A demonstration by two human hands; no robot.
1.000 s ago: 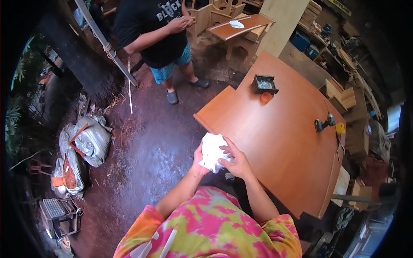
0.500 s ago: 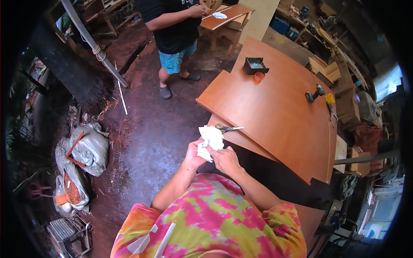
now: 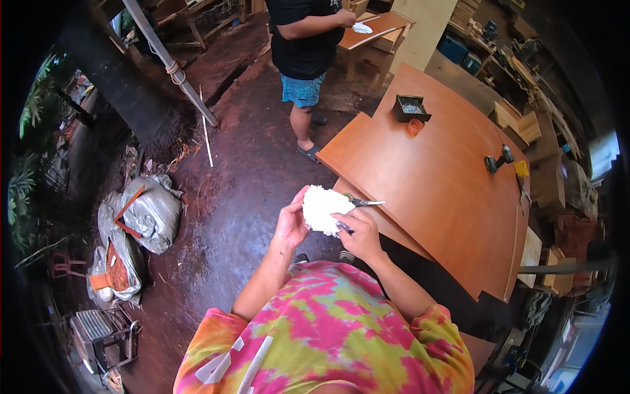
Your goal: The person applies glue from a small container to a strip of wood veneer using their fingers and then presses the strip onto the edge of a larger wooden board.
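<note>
A crumpled white piece (image 3: 324, 209), cloth or paper with a ruffled edge, is spread between my two hands in front of my chest. My left hand (image 3: 293, 222) grips its left side, fingers partly hidden behind it. At its lower right edge, my right hand (image 3: 359, 235) pinches it; something small and dark shows by those fingertips, too little to name. Just beyond the right hand lies a pair of scissors (image 3: 369, 203) on the brown board's edge, its handles partly covered by the white piece.
Large brown boards (image 3: 433, 184) lie stacked at the right, bearing a black tray of screws (image 3: 411, 109), an orange cup (image 3: 414, 127) and a cordless drill (image 3: 499, 159). A person (image 3: 303, 72) stands ahead near a small table (image 3: 384, 29). Grey sacks (image 3: 154, 217) sit on the floor at left.
The white piece has gone from bunched up to spread wider and rounder. My hands have moved apart. The other person appears further right as my view has shifted left.
</note>
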